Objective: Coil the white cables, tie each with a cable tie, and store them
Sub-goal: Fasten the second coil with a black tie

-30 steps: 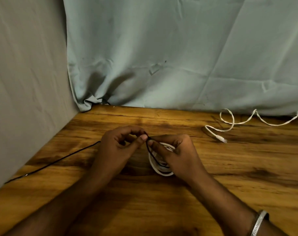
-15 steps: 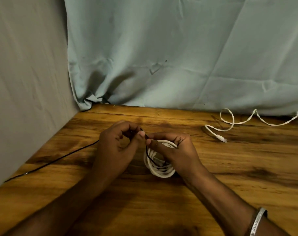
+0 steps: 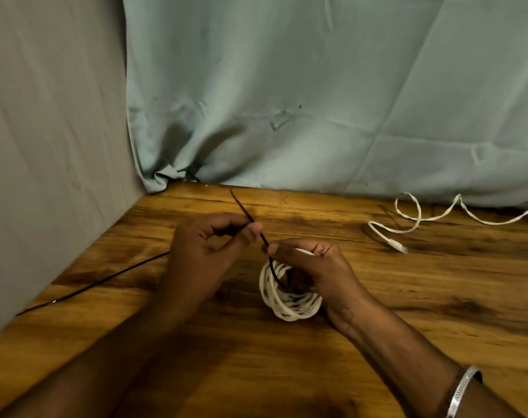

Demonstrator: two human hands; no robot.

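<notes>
On the wooden worktop (image 3: 437, 297), just below centre of the view, we see the coiled white cable (image 3: 289, 306) standing on its lower edge, upper turns covered by our right hand (image 3: 317, 270). That hand's grip is closed: thumb and forefinger pinch the black cable tie (image 3: 264, 241) where it crosses the top of the coil, other fingers curled round the turns. From there the tie loops down through the coil centre. At 10 o'clock from the coil, our left hand (image 3: 208, 251) pinches the tie's free tail between thumb and forefinger; the tail runs on toward 11 o'clock, blurred. At 2 o'clock, well apart, a second white cable (image 3: 413, 218) lies uncoiled near the blue cloth backdrop (image 3: 317, 101). At 9 o'clock, a spare black tie (image 3: 105, 282) lies flat.
</notes>
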